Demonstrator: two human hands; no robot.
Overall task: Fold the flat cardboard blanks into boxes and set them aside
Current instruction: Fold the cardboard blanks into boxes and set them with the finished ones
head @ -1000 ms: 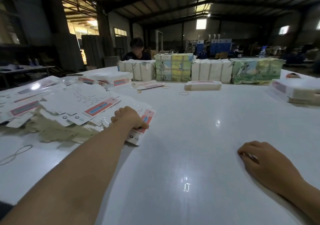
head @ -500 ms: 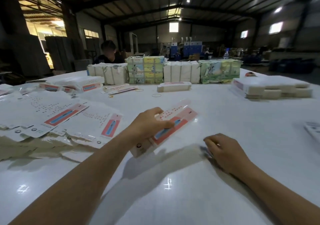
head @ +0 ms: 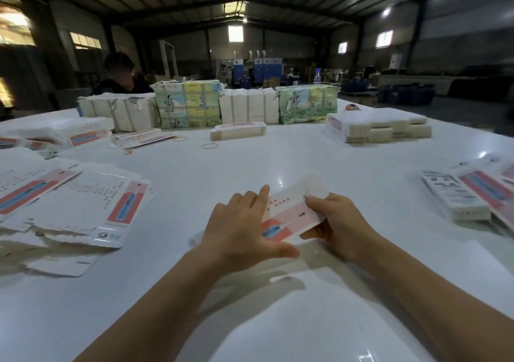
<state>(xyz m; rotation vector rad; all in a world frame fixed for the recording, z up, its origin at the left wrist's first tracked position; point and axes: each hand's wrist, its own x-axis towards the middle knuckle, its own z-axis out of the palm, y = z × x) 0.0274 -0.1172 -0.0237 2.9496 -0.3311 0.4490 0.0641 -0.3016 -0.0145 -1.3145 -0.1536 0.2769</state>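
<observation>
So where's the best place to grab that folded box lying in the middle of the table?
Probably across the box's long sides, from above. It lies flat and narrow, its long side facing the camera, with bare table all round, so fingers and thumb could likely span its width near the middle.

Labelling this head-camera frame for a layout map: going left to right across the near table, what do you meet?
Pile of flat blanks → left hand → held blank → right hand → folded boxes.
</observation>
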